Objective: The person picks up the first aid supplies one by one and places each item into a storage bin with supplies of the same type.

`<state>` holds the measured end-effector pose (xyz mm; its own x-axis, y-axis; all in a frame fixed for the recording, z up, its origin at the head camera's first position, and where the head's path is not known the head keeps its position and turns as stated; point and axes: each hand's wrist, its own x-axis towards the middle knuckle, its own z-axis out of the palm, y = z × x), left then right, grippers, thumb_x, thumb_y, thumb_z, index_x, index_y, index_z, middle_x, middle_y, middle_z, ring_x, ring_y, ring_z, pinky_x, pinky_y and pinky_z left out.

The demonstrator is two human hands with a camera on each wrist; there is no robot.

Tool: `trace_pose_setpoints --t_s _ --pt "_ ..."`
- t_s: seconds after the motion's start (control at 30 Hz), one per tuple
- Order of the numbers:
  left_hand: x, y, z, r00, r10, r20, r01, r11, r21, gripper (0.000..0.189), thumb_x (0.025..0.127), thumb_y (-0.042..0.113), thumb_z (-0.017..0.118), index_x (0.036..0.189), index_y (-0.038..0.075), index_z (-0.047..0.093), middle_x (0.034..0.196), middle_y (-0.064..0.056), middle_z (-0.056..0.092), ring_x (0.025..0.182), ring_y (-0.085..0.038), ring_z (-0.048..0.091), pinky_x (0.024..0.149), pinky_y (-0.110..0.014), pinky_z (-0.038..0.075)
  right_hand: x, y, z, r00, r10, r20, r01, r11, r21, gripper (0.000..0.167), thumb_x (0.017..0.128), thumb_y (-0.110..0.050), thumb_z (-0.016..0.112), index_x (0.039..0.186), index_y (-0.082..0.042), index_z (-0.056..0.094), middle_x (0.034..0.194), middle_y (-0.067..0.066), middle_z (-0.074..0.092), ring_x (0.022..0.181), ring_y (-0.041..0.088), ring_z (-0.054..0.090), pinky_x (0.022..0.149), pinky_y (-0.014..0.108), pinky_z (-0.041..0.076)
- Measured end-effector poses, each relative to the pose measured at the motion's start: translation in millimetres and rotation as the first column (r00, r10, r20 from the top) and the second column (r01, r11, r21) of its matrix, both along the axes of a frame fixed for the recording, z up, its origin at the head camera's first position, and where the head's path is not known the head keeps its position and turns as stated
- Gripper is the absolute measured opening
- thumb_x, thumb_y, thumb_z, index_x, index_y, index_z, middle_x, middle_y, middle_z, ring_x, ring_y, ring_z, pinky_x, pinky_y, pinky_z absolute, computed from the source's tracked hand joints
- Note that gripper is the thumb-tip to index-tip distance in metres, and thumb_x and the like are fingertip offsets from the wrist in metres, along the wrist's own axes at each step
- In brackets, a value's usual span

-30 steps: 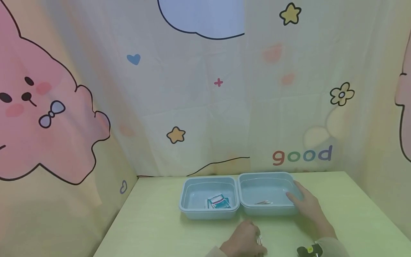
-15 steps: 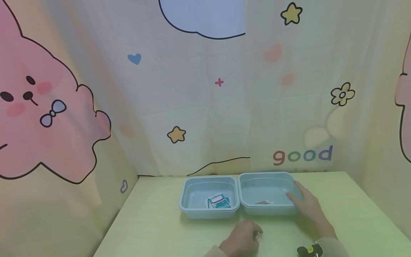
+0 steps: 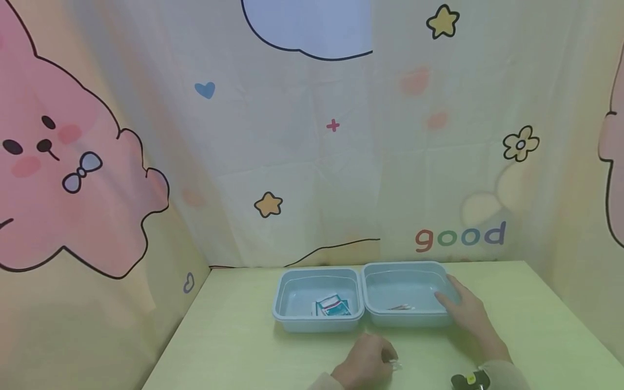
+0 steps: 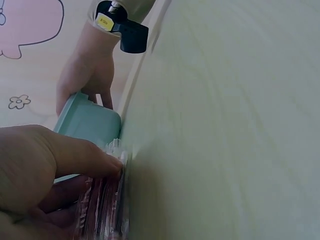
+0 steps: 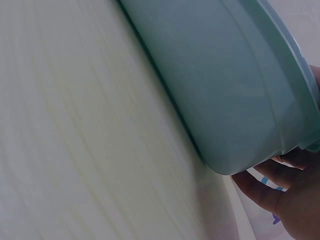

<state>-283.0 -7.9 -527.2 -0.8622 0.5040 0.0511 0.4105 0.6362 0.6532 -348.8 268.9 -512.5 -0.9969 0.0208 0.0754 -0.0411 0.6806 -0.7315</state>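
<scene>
Just in front of the two light-blue plastic boxes, my left hand (image 3: 365,363) pinches a bundle of clear plastic-wrapped thin sticks (image 4: 104,205). In the left wrist view the thumb presses on the bundle's upper end, close to the tabletop; dark red shows through the wrapping. My right hand (image 3: 465,311) grips the right end of the right box (image 3: 409,319), thumb over the rim inside and fingers outside. Inside that box lie a few thin sticks (image 3: 401,307), too small to identify surely. The left box (image 3: 317,326) holds blue-and-white sachets (image 3: 332,306).
Both boxes stand side by side, rims touching, toward the back of the pale yellow-green table (image 3: 234,346). A printed curtain (image 3: 302,146) hangs behind and along the sides. A dark wrist device (image 3: 470,380) sits at my right cuff.
My left hand has shifted slightly left, and its fingers have drawn in around the wrapped bundle. The right hand and both boxes have stayed put.
</scene>
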Motion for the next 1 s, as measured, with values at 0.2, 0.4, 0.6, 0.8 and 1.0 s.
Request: trace_pose_setpoints --t_s 0.2,0.4,0.6,0.8,1.0 --pt "-4.2 -2.9 2.6 0.999 -0.029 -0.042 0.03 0.999 0.023 0.006 0.079 0.014 0.077 0.085 0.016 0.078 0.076 0.014 0.07 0.069 0.008 0.056 0.064 -0.009 0.047 0.7 0.1 -1.1 1.0 -0.003 0.008 0.003 1.0 0.001 0.085 0.098 -0.054 0.046 0.154 0.001 0.014 0.153 0.036 0.018 0.138 0.058 0.016 0.111 0.07 0.019" --pt "-10.4 -3.7 10.9 0.989 -0.056 -0.139 0.052 0.998 -0.032 0.011 0.078 0.013 0.079 0.088 0.016 0.079 0.078 0.013 0.073 0.067 0.011 0.055 0.063 -0.005 0.045 1.9 -0.4 1.3 1.0 -0.001 -0.007 0.001 1.0 -0.01 0.085 0.098 -0.054 0.046 0.154 0.001 0.014 0.153 0.036 0.018 0.138 0.058 0.017 0.111 0.071 0.018" --pt "-13.1 -4.1 22.1 0.976 -0.088 -0.2 0.081 0.996 -0.043 0.012 0.078 0.012 0.079 0.091 0.014 0.079 0.081 0.009 0.074 0.068 0.011 0.055 0.063 -0.004 0.044 2.7 -0.9 2.1 1.0 0.001 -0.016 -0.001 1.0 0.002 0.083 0.098 -0.052 0.047 0.153 0.003 0.016 0.152 0.037 0.02 0.137 0.059 0.018 0.11 0.071 0.019" --pt "-11.4 -2.8 36.0 0.972 -0.106 -0.208 0.106 0.994 -0.009 0.011 0.081 0.012 0.077 0.092 0.011 0.078 0.083 0.007 0.075 0.069 0.012 0.057 0.064 -0.002 0.045 2.7 -0.9 2.2 1.0 0.004 -0.025 -0.004 1.0 0.008 0.082 0.098 -0.052 0.047 0.153 0.003 0.017 0.151 0.038 0.02 0.137 0.059 0.018 0.11 0.071 0.019" --pt "-10.9 -0.6 42.2 0.973 -0.113 -0.2 0.118 0.993 0.015 0.011 0.082 0.014 0.077 0.092 0.011 0.078 0.083 0.008 0.075 0.069 0.012 0.056 0.064 -0.003 0.046 5.9 -3.6 8.0 1.0 0.0 -0.006 0.0 1.0 0.007 0.082 0.098 -0.05 0.048 0.153 0.003 0.017 0.151 0.038 0.02 0.137 0.058 0.018 0.111 0.069 0.019"
